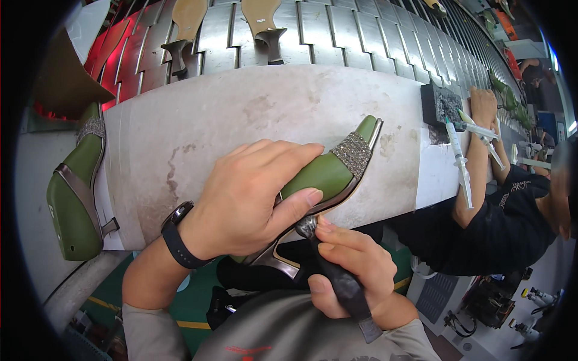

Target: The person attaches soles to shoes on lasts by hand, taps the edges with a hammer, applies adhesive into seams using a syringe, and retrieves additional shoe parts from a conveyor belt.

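Note:
A high-heeled sandal on a green shoe last (306, 180) lies on its side along the near edge of the worktable. Its toe strap (351, 155) glitters, and its slim metallic heel (278, 262) points toward me. My left hand (244, 192) is wrapped over the last's middle, with the thumb along its near side. In my right hand (355, 265) is a dark tool with a thick, wrapped-looking handle (346, 283), a rounded end and a flat tip. The rounded end is close to the sole's edge by the heel; whether it touches cannot be seen.
Another sandal on a green last (75, 192) stands at the left table end. Beyond the pale worktable (259, 102), two heeled soles (263, 18) rest on a metal slat conveyor (337, 36). At right are a black block (439, 105), syringes (459, 159) and another person's hands (483, 105).

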### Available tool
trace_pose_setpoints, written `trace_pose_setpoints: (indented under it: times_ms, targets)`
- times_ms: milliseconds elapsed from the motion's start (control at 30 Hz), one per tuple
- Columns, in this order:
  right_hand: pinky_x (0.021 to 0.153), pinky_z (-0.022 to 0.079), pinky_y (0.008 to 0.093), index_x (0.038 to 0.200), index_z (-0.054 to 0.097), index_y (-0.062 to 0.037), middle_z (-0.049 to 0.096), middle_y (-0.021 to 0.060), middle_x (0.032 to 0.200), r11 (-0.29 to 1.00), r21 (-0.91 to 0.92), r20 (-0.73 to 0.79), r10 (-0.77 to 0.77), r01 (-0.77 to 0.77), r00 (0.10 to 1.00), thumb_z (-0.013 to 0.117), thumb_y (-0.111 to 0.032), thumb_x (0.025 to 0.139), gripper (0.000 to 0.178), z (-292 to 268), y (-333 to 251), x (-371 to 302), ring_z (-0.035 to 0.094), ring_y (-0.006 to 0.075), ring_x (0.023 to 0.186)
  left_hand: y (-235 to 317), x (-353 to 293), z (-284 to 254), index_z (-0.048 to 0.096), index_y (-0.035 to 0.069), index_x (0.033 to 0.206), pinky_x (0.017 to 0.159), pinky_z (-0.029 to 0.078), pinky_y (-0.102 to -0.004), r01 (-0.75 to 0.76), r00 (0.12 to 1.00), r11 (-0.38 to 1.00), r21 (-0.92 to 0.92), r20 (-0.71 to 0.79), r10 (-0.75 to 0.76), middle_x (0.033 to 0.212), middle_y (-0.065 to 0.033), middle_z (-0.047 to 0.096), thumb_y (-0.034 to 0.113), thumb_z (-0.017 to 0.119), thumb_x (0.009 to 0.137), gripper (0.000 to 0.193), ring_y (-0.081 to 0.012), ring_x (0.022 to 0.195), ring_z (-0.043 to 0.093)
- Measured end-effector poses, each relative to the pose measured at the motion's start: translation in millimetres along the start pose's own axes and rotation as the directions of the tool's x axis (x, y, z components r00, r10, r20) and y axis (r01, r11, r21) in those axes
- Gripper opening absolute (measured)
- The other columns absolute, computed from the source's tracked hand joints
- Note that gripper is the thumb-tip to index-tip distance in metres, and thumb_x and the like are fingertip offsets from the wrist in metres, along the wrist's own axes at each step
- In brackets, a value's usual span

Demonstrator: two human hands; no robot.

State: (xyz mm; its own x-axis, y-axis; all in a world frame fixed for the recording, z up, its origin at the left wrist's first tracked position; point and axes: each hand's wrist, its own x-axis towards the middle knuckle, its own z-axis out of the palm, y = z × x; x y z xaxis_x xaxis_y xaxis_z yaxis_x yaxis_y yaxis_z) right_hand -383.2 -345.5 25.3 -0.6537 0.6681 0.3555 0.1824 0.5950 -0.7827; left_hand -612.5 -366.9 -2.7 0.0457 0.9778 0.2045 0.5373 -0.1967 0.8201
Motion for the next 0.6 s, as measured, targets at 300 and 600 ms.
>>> trace_pose_setpoints:
  times_ms: [300,600]
  targets:
    - [0.083,0.065,0.0393,0.108,0.072,0.0089,0.077,0.0281,0.109,0.971,0.238,-0.001,0.026,-0.026,1.0,0.087,-0.01,0.077,0.04,11.7,-2.8,-6.6,0.081,0.0381,0.095,0.5,-2.4,-0.8,0.066,-0.004,0.134,0.093,0.055,-0.0436,0.009,1.0,1.0,-0.02,-0.007,-0.009,0.12,-0.0234,0.073,0.019,0.076,0.095,0.047,-0.0404,0.105,0.071]
    - [0.075,0.065,0.0415,0.105,0.073,0.005,0.076,0.0243,0.107,0.908,-0.248,0.099,-0.322,0.337,0.942,0.088,-0.019,0.081,0.036,-28.0,12.0,15.0,0.078,0.0356,0.088,-2.3,-9.9,-4.4,0.067,-0.004,0.133,0.095,0.055,-0.0424,0.035,0.999,0.997,-0.066,0.012,-0.034,0.12,-0.0229,0.073,0.02,0.074,0.097,0.044,-0.0398,0.106,0.071]
